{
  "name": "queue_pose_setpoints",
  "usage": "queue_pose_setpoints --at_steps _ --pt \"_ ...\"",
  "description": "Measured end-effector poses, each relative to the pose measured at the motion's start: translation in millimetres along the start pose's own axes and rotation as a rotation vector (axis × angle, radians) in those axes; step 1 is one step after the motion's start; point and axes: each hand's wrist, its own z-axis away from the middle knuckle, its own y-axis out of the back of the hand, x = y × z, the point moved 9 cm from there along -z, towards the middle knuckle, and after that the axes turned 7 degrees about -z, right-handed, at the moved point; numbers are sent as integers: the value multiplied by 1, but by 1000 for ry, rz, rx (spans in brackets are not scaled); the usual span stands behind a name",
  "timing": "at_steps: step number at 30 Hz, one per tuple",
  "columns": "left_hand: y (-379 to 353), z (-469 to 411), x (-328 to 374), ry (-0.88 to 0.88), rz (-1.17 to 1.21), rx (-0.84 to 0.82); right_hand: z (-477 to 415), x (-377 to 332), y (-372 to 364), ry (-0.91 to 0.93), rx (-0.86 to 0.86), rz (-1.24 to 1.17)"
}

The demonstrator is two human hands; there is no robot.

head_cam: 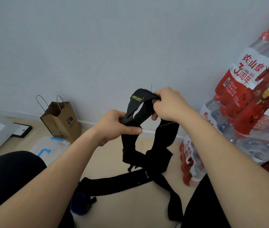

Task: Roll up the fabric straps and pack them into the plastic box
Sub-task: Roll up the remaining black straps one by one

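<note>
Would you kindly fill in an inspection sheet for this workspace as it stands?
Surface: pale wooden floor.
Job's things: one black strap held up, not yet rolled; more straps lying loose on the floor; clear plastic box with blue latches at left, contents unclear.
Clutter: brown paper bag by the wall; packs of bottled water stacked at right.
Grippers: left hand grips the black strap lower down; right hand grips its top end.
Cables: nothing seen.
Surroundings: plain grey wall.

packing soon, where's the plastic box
The plastic box sits on the floor, left in the head view, between the paper bag and the person's knee.
</note>
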Motion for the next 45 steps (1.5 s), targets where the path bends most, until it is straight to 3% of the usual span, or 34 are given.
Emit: queue_pose_setpoints --at_steps 4,7,12,17,21,23,27,31,34,36,41,43,45 --pt "-3 6 -6 26 -124 -94 2 0 -1 21 42 130" --pt "-6 12 -18 46 -418 -212 5 -5 12 63 185 282" --pt "-2 14 -30 104 -660 -157 5 -8 24 71 208 191" --pt "-20 27 -7 74 -483 -219 12 -11 17 29 162 141" --pt "-21 28 30 3 -124 -102 20 -16 13 -15 130 21" --pt "-13 25 35 48 -9 -51 20 -16 10 -31 124 -33" --pt "0 21 41 145 -18 -28 18 -20 8 -24 131 -126" --pt "48 15 53 159 82 284 17 -27 3 -14 67 -179" --pt "85 16 68 103 297 504 15 -33 -5 -9 -10 -229" --pt "84 13 73 100 359 453 11 -36 -10 -10 -24 -284" --pt "24 13 93 -91 117 27 2 -41 -13 -5 31 -380" --pt "21 7 97 -166 116 66 0 -47 -15 66 29 -333" --pt "32 -3 87 -119 127 204 -2 -55 -24 153 -69 -275"
